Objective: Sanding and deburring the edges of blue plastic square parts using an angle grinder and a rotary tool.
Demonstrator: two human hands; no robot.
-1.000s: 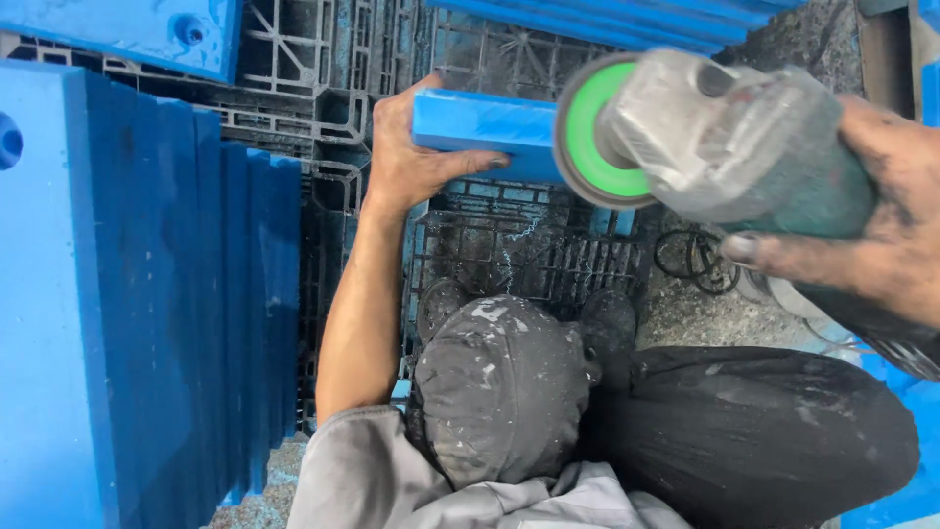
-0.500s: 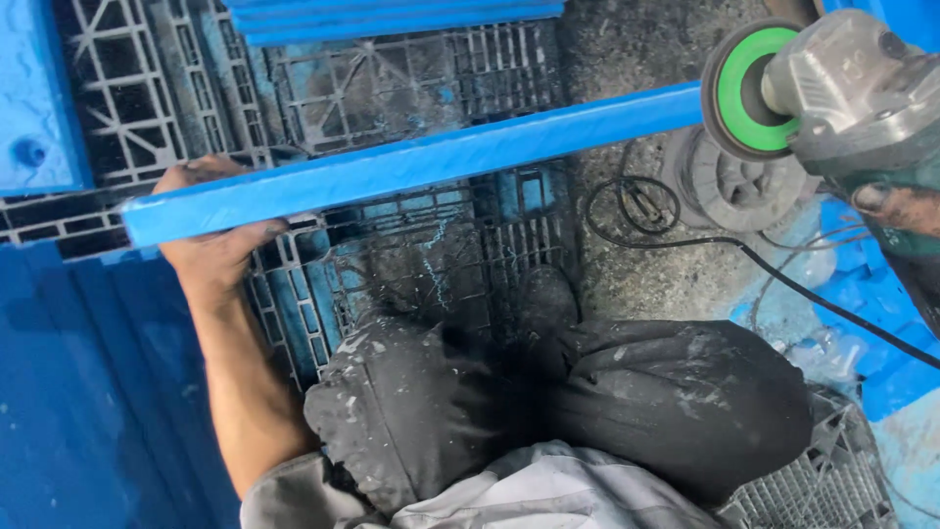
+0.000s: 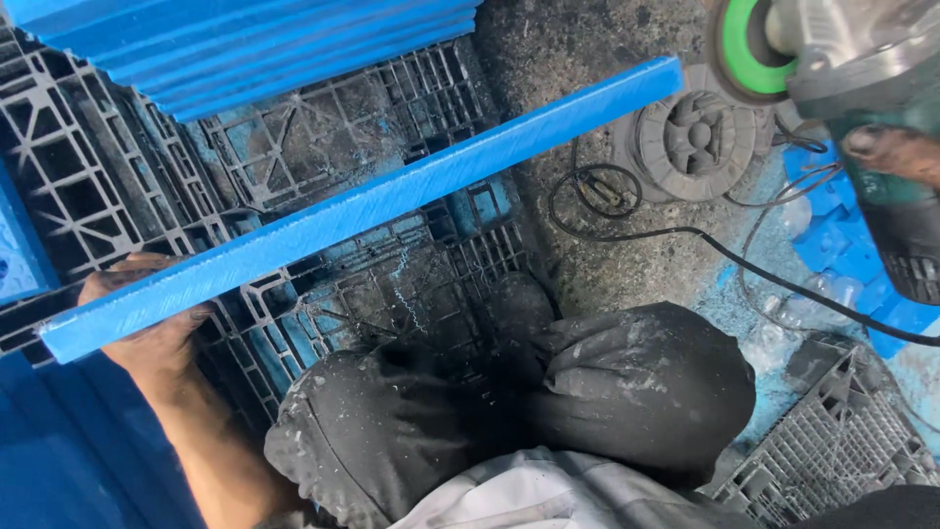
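A: Left hand: fingers clenched on the near-left end of the blue plastic bar, which now spans lower across the black pallet than half a second ago.

B: Right hand: fingers wrapped round the angle grinder, far right, shifted higher; its green disc stays clear of the bar.

I see gritty concrete floor carrying dark plastic pallets, grey grid crate, round wire spool, looped black cable, blue shavings.
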